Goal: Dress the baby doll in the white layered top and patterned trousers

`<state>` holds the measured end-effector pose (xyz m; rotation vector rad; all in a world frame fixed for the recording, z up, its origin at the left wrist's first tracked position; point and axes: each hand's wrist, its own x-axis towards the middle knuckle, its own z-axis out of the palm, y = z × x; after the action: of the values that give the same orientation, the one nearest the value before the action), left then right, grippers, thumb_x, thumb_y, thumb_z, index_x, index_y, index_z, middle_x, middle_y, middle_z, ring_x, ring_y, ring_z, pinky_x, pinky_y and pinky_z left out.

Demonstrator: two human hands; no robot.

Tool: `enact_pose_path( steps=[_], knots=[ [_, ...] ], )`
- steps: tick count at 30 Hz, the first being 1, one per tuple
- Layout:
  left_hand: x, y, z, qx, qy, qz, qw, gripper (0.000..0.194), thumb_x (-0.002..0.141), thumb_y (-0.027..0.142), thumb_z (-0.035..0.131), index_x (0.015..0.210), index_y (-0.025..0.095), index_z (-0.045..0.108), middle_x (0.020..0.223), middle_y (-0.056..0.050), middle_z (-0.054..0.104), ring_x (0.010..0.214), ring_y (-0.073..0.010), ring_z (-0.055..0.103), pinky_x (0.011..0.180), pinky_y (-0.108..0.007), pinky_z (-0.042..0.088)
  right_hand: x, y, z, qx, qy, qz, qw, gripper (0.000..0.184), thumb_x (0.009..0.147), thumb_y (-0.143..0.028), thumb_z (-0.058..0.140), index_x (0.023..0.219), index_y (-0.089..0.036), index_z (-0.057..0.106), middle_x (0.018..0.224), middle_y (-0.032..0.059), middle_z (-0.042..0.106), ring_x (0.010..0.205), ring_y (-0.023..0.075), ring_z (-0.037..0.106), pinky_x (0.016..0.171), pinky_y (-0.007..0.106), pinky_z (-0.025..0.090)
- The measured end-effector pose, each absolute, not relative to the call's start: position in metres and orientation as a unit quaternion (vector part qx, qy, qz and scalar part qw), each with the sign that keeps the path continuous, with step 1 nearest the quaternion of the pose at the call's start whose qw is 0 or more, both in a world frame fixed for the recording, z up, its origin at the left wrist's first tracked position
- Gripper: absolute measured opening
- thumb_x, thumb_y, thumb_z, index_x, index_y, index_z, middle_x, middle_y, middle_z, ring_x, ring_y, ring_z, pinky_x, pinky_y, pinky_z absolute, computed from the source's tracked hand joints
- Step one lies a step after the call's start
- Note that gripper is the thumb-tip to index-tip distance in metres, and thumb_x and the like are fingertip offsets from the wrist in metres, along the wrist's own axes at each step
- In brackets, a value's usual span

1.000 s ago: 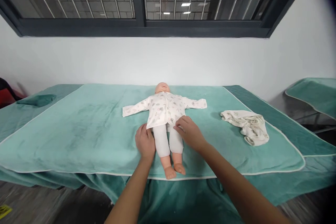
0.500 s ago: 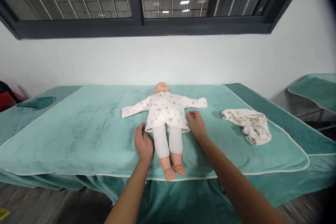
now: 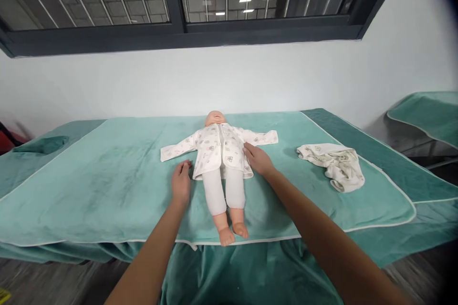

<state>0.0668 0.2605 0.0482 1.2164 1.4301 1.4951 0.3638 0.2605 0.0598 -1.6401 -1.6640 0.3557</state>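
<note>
Green bed (image 3: 118,195) against a white wall (image 3: 143,83): doll (image 3: 214,193) lay face-up mid-bed in a patterned jacket (image 3: 209,147).
Step looked like smoothing the jacket; next move seemed to call for a light touch at its hem (image 3: 207,170). Right hand (image 3: 260,158) touched the jacket's side, pinch or flat contact couldn't be told; left hand (image 3: 181,184), loosely curled, sat just beside the hem, nothing visibly held.

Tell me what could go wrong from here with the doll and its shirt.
The doll lies with its feet close to the front edge of the green mat; a tug toward the person might bring them over it.

The right hand touches one side of the shirt, whose front parts at the bottom, so a sideways pull could leave it crooked.
</note>
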Motion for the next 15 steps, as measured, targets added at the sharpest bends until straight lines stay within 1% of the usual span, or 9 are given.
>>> enact_pose_path(
  steps=[2,5,6,8,10,13,15],
  knots=[
    [0.063,0.27,0.053,0.478,0.546,0.569,0.387,0.037,0.088,0.048,0.058,0.107,0.018,0.069,0.12,-0.011,0.07,0.112,-0.0244,0.065,0.103,-0.04,0.046,0.367,0.257,0.062,-0.663,-0.622,0.13,0.395,0.043,0.098,-0.044,0.036,0.118,-0.021,0.066,0.131,0.0098,0.066,0.122,0.0242,0.056,0.104,0.037,0.04],
    [0.064,0.285,0.065,0.485,0.529,0.535,0.446,0.047,0.083,0.058,0.064,0.107,0.018,0.07,0.118,-0.011,0.071,0.113,-0.0267,0.065,0.102,-0.041,0.046,0.365,0.257,0.064,-0.698,-0.57,0.128,0.414,0.047,0.098,-0.048,0.031,0.098,-0.019,0.067,0.106,0.012,0.071,0.104,0.0261,0.061,0.091,0.037,0.042],
    [0.066,0.29,0.07,0.483,0.516,0.521,0.478,0.051,0.081,0.061,0.065,0.107,0.017,0.07,0.117,-0.012,0.072,0.111,-0.0274,0.065,0.1,-0.04,0.047,0.362,0.258,0.064,-0.703,-0.56,0.134,0.417,0.046,0.098,-0.051,0.033,0.095,-0.02,0.067,0.101,0.0111,0.072,0.1,0.0261,0.062,0.087,0.037,0.042],
    [0.073,0.301,0.079,0.472,0.479,0.499,0.547,0.057,0.077,0.064,0.069,0.107,0.015,0.069,0.113,-0.013,0.072,0.107,-0.0276,0.067,0.096,-0.039,0.05,0.355,0.263,0.064,-0.703,-0.549,0.156,0.424,0.041,0.095,-0.055,0.04,0.096,-0.023,0.066,0.097,0.0081,0.072,0.095,0.0252,0.063,0.082,0.035,0.041],
    [0.081,0.311,0.086,0.457,0.45,0.488,0.591,0.059,0.073,0.06,0.075,0.109,0.014,0.067,0.109,-0.013,0.073,0.103,-0.0265,0.069,0.092,-0.037,0.052,0.349,0.268,0.063,-0.692,-0.543,0.185,0.439,0.038,0.092,-0.057,0.046,0.1,-0.025,0.063,0.099,0.0051,0.072,0.094,0.0243,0.063,0.08,0.034,0.041],
    [0.093,0.32,0.093,0.424,0.456,0.497,0.604,0.066,0.068,0.048,0.084,0.12,0.016,0.06,0.108,-0.013,0.073,0.098,-0.0247,0.071,0.088,-0.037,0.055,0.345,0.277,0.06,-0.65,-0.542,0.238,0.477,0.036,0.09,-0.058,0.049,0.098,-0.025,0.06,0.093,0.0013,0.072,0.09,0.023,0.064,0.081,0.035,0.043],
    [0.101,0.322,0.096,0.398,0.462,0.51,0.606,0.072,0.066,0.041,0.087,0.127,0.018,0.054,0.11,-0.013,0.072,0.096,-0.0243,0.071,0.085,-0.037,0.056,0.345,0.285,0.057,-0.606,-0.543,0.275,0.513,0.035,0.088,-0.058,0.05,0.096,-0.025,0.058,0.092,0.0002,0.071,0.09,0.0218,0.064,0.083,0.035,0.046]
  ],
)
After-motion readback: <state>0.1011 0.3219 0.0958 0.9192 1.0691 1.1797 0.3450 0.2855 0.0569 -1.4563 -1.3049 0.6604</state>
